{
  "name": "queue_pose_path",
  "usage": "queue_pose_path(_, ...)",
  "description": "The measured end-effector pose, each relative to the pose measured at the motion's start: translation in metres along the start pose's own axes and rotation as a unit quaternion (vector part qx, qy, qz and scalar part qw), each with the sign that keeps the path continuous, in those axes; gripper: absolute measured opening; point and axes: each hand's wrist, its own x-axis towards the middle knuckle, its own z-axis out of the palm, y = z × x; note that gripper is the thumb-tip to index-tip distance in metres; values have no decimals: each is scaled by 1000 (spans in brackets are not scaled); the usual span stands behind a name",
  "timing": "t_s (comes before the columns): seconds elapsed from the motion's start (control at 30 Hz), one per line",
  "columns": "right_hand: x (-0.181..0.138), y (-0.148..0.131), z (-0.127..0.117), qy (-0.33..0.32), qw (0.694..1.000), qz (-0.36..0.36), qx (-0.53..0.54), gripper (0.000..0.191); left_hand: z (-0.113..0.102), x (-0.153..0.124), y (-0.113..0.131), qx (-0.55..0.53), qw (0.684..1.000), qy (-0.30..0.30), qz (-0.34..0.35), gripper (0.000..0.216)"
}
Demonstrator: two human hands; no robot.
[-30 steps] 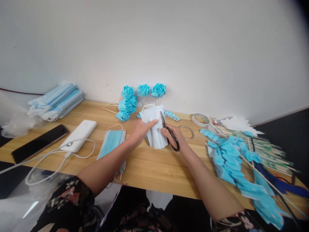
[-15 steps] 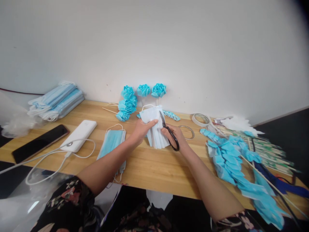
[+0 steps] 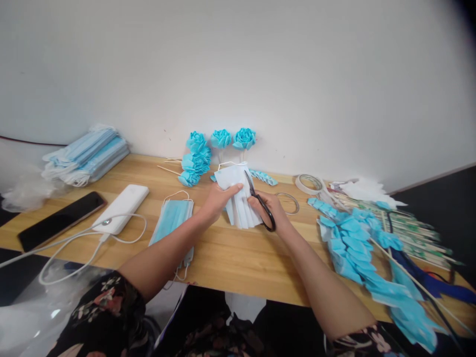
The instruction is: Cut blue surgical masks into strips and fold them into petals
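Note:
My left hand [image 3: 217,201] grips a white folded face mask [image 3: 238,198], cut into strips that hang down over the wooden table [image 3: 230,258]. My right hand [image 3: 273,208] holds black scissors [image 3: 260,203], fingers through the handles, with the blades up against the mask's right edge. A whole blue mask [image 3: 171,220] lies flat just left of my left forearm.
Blue mask flowers [image 3: 221,141] stand at the wall. A stack of masks [image 3: 87,153], a phone [image 3: 61,220] and a white power bank [image 3: 121,208] with cable lie left. Tape rolls [image 3: 308,184], cut blue pieces [image 3: 351,243] and sticks [image 3: 416,233] fill the right.
The scissors have shifted slightly up along the mask's edge; both hands otherwise stay in place.

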Motion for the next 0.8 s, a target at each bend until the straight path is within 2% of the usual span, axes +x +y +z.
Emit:
queue_pose_path(0.3,-1,5,1,3,1000,1,0,41,-6,5,-7,-21,1000,8,-4,44)
queue_pose_path(0.53,-2,4,1,-5,1000,-1,2,41,-6,6,0,-50,998,-16,35,44)
queue_pose_path(0.67,-2,3,3,-9,1000,3,11,41,-6,6,-1,-42,998,-31,31,44)
queue_pose_path(0.8,-3,3,7,-16,1000,11,20,40,-7,6,-3,-17,1000,-14,18,44)
